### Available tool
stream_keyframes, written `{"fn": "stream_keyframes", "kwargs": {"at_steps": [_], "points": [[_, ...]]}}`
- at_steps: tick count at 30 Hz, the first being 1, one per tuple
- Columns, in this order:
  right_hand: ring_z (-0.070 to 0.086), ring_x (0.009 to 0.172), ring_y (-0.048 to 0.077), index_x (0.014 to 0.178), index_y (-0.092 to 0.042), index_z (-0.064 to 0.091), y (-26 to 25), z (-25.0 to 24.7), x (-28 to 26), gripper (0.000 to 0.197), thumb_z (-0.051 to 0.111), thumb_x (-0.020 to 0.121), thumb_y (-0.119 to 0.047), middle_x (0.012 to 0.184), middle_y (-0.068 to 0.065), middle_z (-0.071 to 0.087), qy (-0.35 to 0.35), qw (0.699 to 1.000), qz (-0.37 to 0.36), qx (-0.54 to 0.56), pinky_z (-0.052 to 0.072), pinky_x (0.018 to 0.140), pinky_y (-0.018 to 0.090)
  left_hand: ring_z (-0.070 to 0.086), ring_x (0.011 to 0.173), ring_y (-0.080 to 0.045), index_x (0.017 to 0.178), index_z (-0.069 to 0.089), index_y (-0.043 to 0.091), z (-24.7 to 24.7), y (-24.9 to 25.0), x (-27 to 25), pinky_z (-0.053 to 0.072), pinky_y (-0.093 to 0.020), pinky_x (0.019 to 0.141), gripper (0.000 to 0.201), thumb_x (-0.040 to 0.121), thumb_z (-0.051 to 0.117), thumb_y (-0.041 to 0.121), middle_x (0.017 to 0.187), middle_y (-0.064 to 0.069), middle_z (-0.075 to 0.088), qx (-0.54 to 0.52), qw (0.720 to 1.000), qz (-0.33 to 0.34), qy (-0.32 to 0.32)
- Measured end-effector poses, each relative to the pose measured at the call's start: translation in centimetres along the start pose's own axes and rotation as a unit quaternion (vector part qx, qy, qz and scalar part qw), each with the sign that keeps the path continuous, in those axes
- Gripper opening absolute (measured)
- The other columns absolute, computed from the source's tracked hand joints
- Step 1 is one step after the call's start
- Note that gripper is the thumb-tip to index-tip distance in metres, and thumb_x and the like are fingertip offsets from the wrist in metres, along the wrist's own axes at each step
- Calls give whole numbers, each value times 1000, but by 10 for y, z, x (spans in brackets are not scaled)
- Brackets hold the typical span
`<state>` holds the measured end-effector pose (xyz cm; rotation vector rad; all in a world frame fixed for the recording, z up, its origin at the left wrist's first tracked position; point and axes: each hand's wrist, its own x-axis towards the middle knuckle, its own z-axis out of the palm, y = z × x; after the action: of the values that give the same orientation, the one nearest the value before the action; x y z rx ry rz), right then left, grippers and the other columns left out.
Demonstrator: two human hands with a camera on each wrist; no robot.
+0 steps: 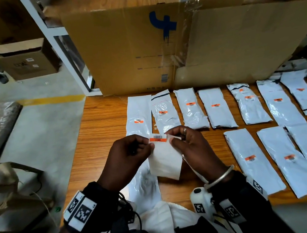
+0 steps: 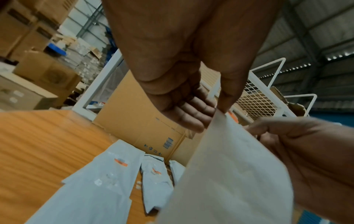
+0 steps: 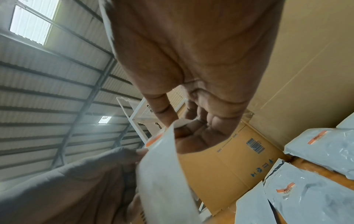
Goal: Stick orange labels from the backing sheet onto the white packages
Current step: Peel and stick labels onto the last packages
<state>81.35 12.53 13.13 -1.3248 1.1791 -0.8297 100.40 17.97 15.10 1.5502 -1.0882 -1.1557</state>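
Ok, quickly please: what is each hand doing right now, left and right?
Left hand: pinches the backing sheet at its upper left edge, beside the orange label.
Right hand: pinches the sheet's top right corner.

Below the pinch of both hands, the backing sheet (image 1: 165,161) hides part of the white package (image 1: 144,187) on the table. The barcode print on the orange label (image 1: 158,138) held between the fingertips is too small to read. In the left wrist view, the sheet's lower end runs off the bottom edge.
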Motion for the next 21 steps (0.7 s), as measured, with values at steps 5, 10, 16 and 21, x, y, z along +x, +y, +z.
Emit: {"fn": "stream_keyframes", "kwargs": {"at_steps": [5, 10, 16, 21], "points": [[64, 108, 10, 103, -24, 68, -13, 0, -11, 25, 73, 88, -5, 108, -12, 67, 53, 976, -179, -109, 53, 94, 31, 65, 71, -12, 85, 75, 5, -2, 2, 4, 57, -29, 72, 3, 88, 75, 6, 75, -5, 71, -44, 999, -16, 2], [54, 112, 10, 103, -24, 76, -14, 3, -16, 12, 74, 92, -20, 113, -11, 61, 51, 921, -277, -268, 45, 94, 27, 64, 69, -15, 85, 76, 2, 2, 1, 6, 56, -32, 69, 5, 89, 74, 5, 80, -22, 72, -18, 1000, -5, -4], [56, 102, 15, 105, -19, 77, -6, 1, -11, 11, 70, 96, -19, 106, -5, 59, 35, 916, -279, -286, 47, 88, 29, 66, 71, -17, 86, 79, 9, 2, 0, 5, 55, -32, 71, 4, 89, 76, 9, 82, -21, 73, 13, 999, 21, -29], [64, 87, 8, 100, -14, 76, -8, 2, -8, 9, 70, 95, -10, 95, -4, 64, -6, 942, -271, -196, 53, 72, 26, 69, 73, -16, 87, 82, 16, 0, -1, 6, 58, -37, 74, 3, 87, 80, 14, 79, -9, 77, 40, 998, 30, -43]]}}
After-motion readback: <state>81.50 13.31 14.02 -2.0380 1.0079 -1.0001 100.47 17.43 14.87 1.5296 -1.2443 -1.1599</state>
